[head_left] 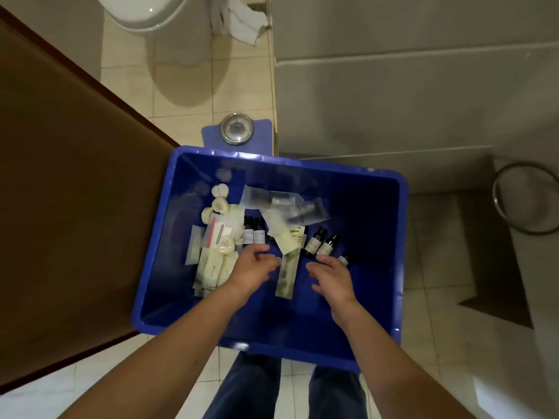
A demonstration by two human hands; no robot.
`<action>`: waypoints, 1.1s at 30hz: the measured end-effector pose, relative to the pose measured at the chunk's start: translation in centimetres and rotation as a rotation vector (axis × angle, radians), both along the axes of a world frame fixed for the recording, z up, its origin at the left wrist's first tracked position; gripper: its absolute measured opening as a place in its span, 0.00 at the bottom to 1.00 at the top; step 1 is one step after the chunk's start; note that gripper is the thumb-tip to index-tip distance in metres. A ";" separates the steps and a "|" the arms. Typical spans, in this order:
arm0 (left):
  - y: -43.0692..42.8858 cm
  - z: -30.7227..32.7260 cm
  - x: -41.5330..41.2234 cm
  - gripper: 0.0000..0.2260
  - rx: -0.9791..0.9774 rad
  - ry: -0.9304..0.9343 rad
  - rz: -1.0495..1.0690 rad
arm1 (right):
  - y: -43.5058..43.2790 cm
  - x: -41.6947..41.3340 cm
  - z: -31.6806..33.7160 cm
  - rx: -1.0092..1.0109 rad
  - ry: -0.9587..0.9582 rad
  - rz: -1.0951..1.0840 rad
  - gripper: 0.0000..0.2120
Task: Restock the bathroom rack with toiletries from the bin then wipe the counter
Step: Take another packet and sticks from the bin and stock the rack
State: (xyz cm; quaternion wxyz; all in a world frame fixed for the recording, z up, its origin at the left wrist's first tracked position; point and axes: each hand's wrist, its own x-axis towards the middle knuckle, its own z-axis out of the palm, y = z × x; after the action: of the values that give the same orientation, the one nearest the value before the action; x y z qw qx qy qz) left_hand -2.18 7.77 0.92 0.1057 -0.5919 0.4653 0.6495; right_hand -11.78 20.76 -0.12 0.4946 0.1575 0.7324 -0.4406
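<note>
A blue plastic bin (375, 189) sits on the floor below me with toiletries inside. Both my hands reach into it. My left hand (252, 266) hovers with relaxed fingers over cream sachets (211, 267) and beside a long pale packet (287, 275). My right hand (331, 275) is spread, empty, just below small dark bottles (322, 244). Two more dark bottles (254, 234) stand near the middle, round wrapped soaps (219, 198) lie at the left, and clear packets (284, 205) lie at the back.
A brown wooden door (69, 192) stands at the left. A blue scale (237, 133) lies beyond the bin, with a toilet (142, 13) and a white towel (242, 22) further back. The grey counter front (393, 95) and a metal ring (526, 198) are on the right.
</note>
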 end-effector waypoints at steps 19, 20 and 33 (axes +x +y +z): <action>-1.7 -9.5 -4.4 0.08 -0.014 -0.013 0.154 | -3.5 1.7 -8.9 0.129 -0.064 -0.018 0.08; -1.7 -9.7 -4.4 0.10 -0.022 -0.010 0.151 | -3.6 1.8 -8.9 0.126 -0.068 -0.025 0.07; -1.8 -6.8 -2.5 0.05 0.002 0.051 0.131 | -3.3 2.2 -5.6 0.021 -0.124 -0.102 0.05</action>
State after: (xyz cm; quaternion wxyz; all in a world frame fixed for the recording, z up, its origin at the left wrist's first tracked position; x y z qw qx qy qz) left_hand -4.66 5.98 -5.83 0.0514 -0.6043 0.4274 0.6705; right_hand -9.58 17.51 -5.71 0.5143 0.2270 0.6959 -0.4469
